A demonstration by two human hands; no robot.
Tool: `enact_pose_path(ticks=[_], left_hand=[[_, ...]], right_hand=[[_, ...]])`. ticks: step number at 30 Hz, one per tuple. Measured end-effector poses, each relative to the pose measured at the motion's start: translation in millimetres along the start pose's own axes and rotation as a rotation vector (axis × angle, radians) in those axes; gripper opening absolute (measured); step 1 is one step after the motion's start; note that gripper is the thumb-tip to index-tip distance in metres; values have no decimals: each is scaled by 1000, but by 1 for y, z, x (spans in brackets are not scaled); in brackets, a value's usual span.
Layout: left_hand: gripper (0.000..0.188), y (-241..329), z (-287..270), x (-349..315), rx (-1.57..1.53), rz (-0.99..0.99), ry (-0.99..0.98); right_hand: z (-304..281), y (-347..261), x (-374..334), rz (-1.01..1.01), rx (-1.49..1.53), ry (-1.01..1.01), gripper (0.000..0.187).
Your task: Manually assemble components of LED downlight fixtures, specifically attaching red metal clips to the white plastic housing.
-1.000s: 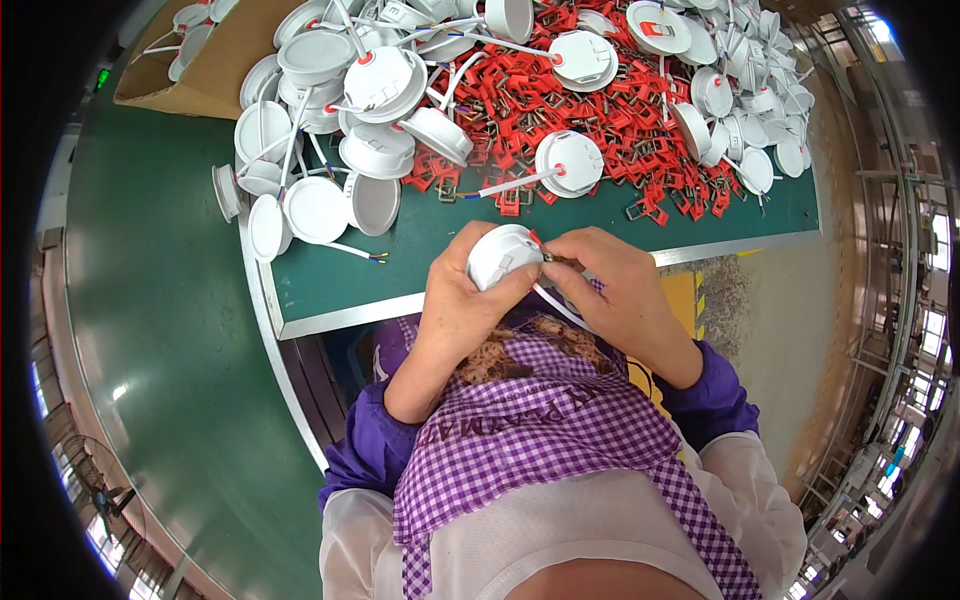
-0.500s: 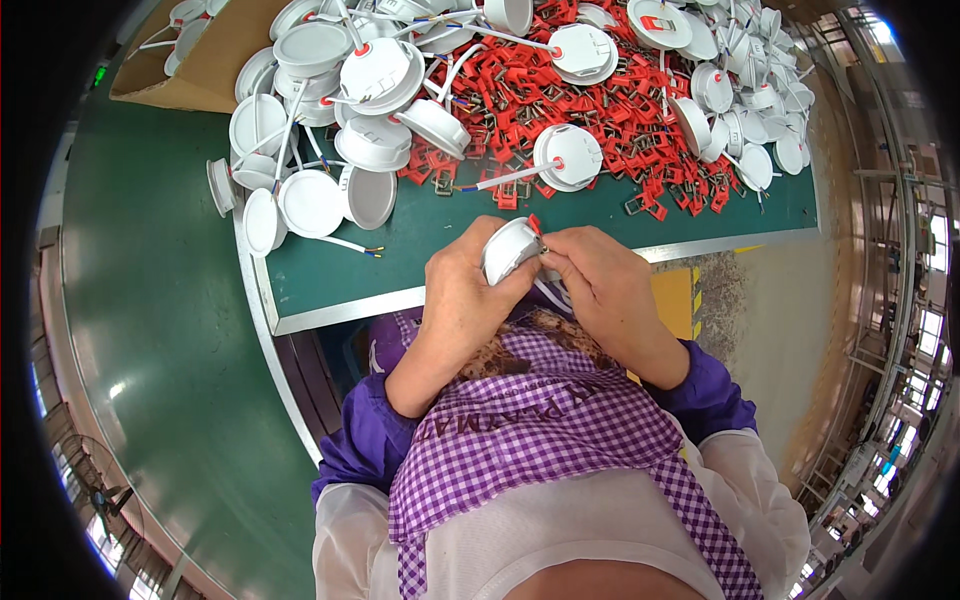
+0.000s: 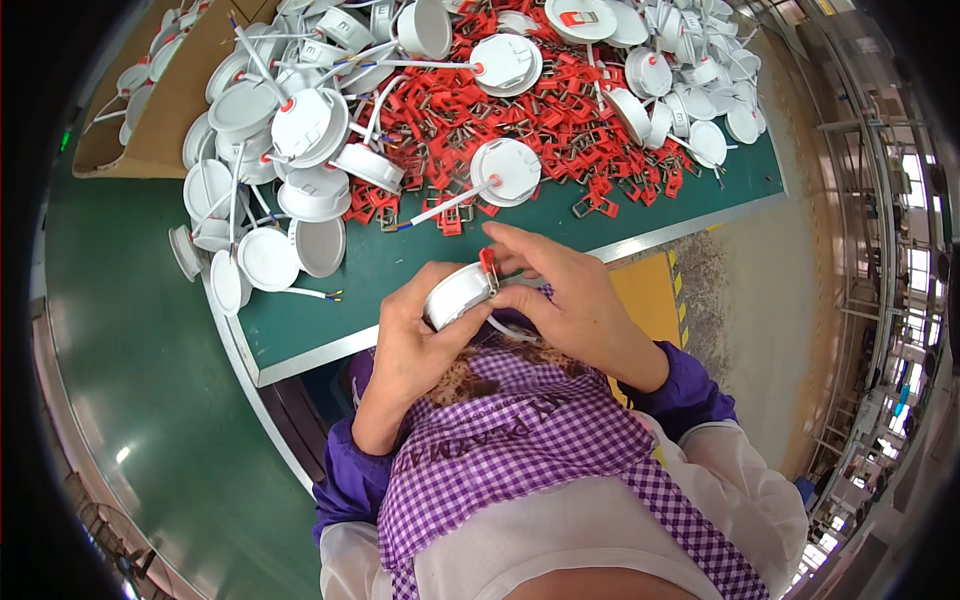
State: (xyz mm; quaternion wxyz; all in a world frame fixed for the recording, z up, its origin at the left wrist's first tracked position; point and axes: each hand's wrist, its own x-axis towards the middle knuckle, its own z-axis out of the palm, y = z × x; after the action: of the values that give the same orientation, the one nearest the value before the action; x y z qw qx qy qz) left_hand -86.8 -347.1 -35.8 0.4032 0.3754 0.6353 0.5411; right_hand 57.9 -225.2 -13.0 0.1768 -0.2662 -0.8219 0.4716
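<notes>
You look to be fitting a red clip (image 3: 488,262) onto the white lamp (image 3: 458,296) held near the bench's near edge, left hand (image 3: 415,340) gripping its rim, right hand (image 3: 560,295) pinching the clip; next, seat it squarely with firm pressure.

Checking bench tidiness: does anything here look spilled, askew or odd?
Nothing looks broken. The red clips lie in a loose heap on the green table, with white round lamps piled at all angles. The left hand and right hand hold one lamp on edge.
</notes>
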Motion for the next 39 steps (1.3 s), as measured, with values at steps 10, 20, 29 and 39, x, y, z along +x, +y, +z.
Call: enact_pose_path(ticks=[10, 20, 29, 39], left_hand=[[26, -2, 9, -9, -120, -72, -50], [66, 120, -174, 59, -1178, 350, 22], [13, 1, 20, 13, -608, -212, 404], [24, 11, 36, -2, 213, 661, 35]], right_hand=[[-29, 7, 6, 191, 206, -233, 52], [-36, 77, -5, 33, -557, 314, 19], [-31, 80, 1, 21, -683, 256, 15], [-26, 77, 3, 80, -542, 314, 16]])
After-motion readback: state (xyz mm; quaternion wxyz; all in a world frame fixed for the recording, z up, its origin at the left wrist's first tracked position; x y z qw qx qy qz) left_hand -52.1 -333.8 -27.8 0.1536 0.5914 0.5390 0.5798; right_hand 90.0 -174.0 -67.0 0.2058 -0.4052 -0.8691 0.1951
